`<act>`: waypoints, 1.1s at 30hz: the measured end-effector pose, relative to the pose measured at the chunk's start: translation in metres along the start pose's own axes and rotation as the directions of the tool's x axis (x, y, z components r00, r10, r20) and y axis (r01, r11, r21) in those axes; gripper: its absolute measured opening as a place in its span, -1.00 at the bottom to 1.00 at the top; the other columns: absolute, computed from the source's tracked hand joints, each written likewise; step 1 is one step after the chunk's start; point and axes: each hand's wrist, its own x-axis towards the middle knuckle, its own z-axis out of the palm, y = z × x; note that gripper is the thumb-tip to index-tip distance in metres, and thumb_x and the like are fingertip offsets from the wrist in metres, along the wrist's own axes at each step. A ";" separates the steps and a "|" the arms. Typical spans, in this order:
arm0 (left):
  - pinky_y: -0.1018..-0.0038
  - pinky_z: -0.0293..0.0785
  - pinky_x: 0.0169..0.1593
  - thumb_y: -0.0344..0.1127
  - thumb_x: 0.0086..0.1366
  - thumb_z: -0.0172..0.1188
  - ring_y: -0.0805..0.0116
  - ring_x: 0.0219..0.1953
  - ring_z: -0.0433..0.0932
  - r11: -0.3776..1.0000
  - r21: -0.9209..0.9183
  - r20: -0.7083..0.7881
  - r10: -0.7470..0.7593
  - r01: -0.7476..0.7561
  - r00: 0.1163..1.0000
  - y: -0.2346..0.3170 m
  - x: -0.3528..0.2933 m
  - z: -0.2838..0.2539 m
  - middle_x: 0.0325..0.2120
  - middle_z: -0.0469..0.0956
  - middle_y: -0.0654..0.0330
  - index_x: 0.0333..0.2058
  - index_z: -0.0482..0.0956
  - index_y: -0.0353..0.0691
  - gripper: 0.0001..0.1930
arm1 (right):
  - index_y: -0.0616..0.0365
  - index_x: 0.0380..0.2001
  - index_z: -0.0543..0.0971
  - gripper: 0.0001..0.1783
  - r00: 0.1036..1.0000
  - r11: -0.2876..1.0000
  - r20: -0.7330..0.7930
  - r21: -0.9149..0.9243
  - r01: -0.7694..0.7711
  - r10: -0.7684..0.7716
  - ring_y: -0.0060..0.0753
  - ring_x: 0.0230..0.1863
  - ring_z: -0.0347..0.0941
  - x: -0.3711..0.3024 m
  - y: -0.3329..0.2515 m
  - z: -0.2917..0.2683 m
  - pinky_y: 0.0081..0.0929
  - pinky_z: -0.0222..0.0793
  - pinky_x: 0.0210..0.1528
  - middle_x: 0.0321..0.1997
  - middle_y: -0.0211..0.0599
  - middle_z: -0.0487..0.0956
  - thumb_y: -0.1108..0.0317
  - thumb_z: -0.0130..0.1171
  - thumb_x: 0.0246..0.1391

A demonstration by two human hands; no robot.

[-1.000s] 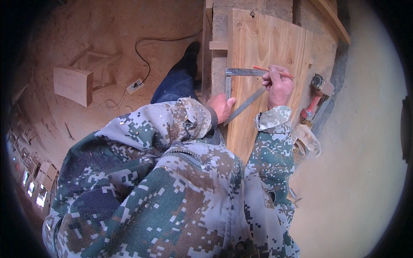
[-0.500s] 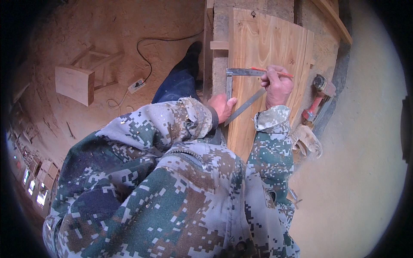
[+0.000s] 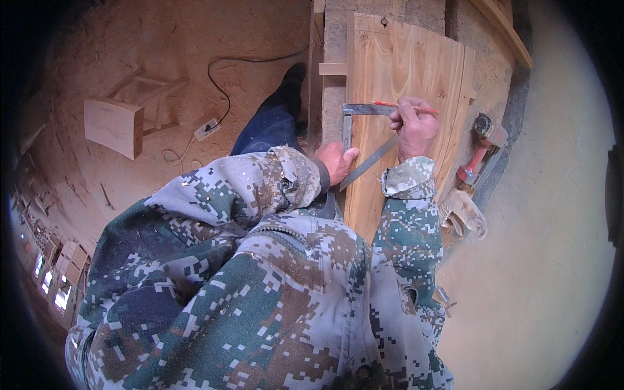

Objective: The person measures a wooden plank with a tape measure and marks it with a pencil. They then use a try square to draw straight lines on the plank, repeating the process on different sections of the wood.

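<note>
A wide pale wooden board (image 3: 409,65) lies lengthwise on the bench. Across its left part rests a metal carpenter's square (image 3: 367,109), with one arm along the board's left edge and a slanting bar crossing the wood. My left hand (image 3: 335,161) grips the square at that edge, thumb on top and the other fingers mostly hidden. Closed in a pinch, my right hand (image 3: 417,130) holds a red pencil (image 3: 385,103) nearly flat over the square's crosswise blade. The pencil's tip points left; whether it touches the wood, I cannot tell.
Right of the board lie a red-handled power tool (image 3: 478,156) and pale work gloves (image 3: 461,216). A small wooden stool (image 3: 114,127) is tipped over on the floor at left, near a power strip (image 3: 207,129) with a black cord (image 3: 224,91). A wooden strip (image 3: 500,29) lies far right.
My right hand and the pencil have slid slightly left along the square's blade. My left hand and the square stay in place.
</note>
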 end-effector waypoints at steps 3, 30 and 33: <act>0.10 0.53 -0.13 0.05 0.38 0.09 -0.18 -0.24 0.65 1.000 -0.012 0.007 -0.013 0.013 1.000 0.000 0.000 0.001 -0.41 0.62 -0.27 -0.27 0.61 -0.49 -0.46 | 0.29 -0.31 0.55 -0.84 1.000 1.000 0.007 0.018 0.002 -0.002 -0.62 -0.58 0.43 0.001 0.001 -0.001 -0.65 0.37 -0.52 -0.54 -0.31 0.57 0.38 0.19 0.18; 0.07 0.52 -0.11 0.06 0.37 0.09 -0.28 -0.21 0.62 0.997 0.072 -0.044 0.027 -0.024 0.999 0.008 0.000 0.000 -0.40 0.59 -0.37 -0.33 0.61 -0.54 -0.42 | 0.25 -0.39 0.59 -0.87 0.984 0.943 -0.014 -0.291 0.164 -0.175 -0.58 -0.49 0.47 0.009 0.000 -0.012 -0.51 0.39 -0.40 -0.56 -0.41 0.55 0.38 0.21 0.12; 0.07 0.52 -0.11 0.06 0.37 0.09 -0.29 -0.20 0.62 0.999 0.044 -0.020 0.006 -0.005 1.000 0.007 0.002 0.001 -0.40 0.58 -0.37 -0.33 0.61 -0.54 -0.42 | 0.27 -0.40 0.58 -0.85 0.961 0.881 0.006 -0.398 0.254 -0.275 -0.52 -0.50 0.49 0.010 0.000 -0.010 -0.47 0.39 -0.41 -0.55 -0.35 0.58 0.38 0.21 0.12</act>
